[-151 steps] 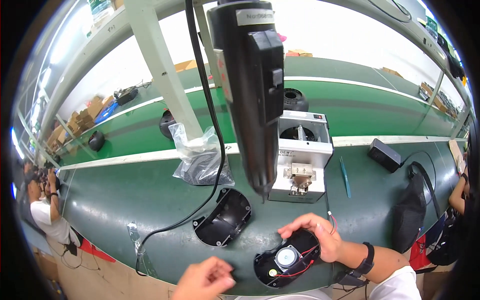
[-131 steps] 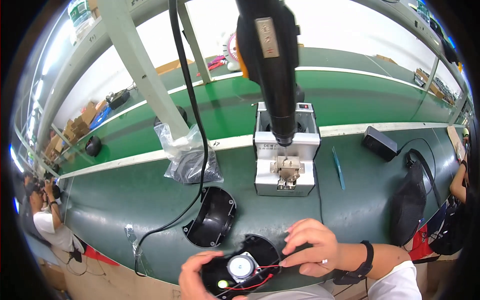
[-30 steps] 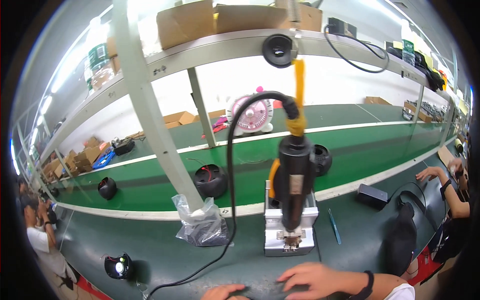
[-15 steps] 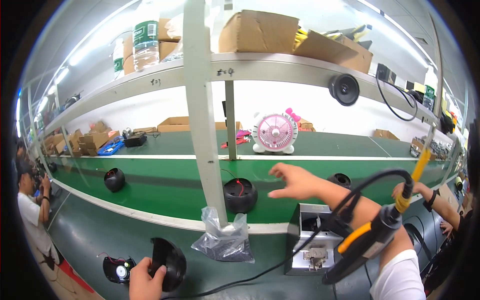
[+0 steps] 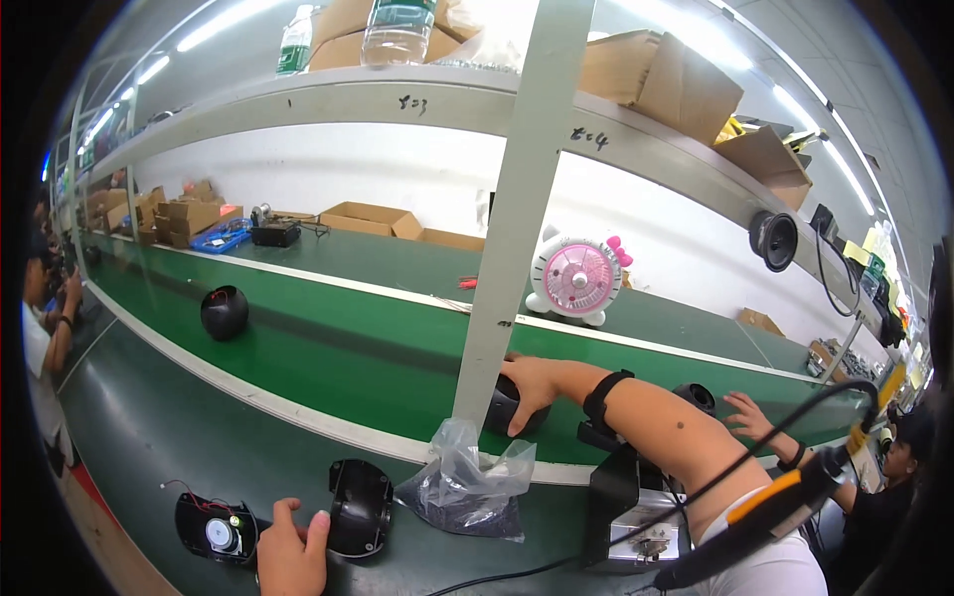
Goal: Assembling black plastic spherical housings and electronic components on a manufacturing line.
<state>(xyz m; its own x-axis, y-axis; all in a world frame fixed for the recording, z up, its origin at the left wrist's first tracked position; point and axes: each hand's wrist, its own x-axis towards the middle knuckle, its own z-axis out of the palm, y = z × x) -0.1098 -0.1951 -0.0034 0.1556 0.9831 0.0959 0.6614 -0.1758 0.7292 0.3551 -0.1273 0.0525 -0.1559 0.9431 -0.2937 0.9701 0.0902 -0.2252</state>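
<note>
My right hand (image 5: pixel 532 385) reaches over the green conveyor belt (image 5: pixel 368 363) and grips a black round housing (image 5: pixel 519 415), partly hidden by the hand and the upright post. Low on the dark bench, my left hand (image 5: pixel 291 549) has thumb and forefinger apart with nothing between them. Just right of it lies a hollow black curved shell (image 5: pixel 360 507). To its left sits a black half-shell (image 5: pixel 191 528) holding a small round silver-and-white speaker (image 5: pixel 223 535) and thin red wires. A clear bag of small dark pieces (image 5: pixel 462 502) rests by the post's foot.
A black-and-orange electric screwdriver (image 5: pixel 765 526) hangs on a cable at right, near a metal box (image 5: pixel 641 521). A post (image 5: pixel 517 219) crosses the middle. Another black housing (image 5: pixel 225 312) sits left on the belt. A co-worker's hand (image 5: pixel 752 417) is near a black round part (image 5: pixel 698 398).
My right hand has moved down onto the housing and closed on it. The left hand has let go of the curved shell, now lying on the bench. The view has turned left.
</note>
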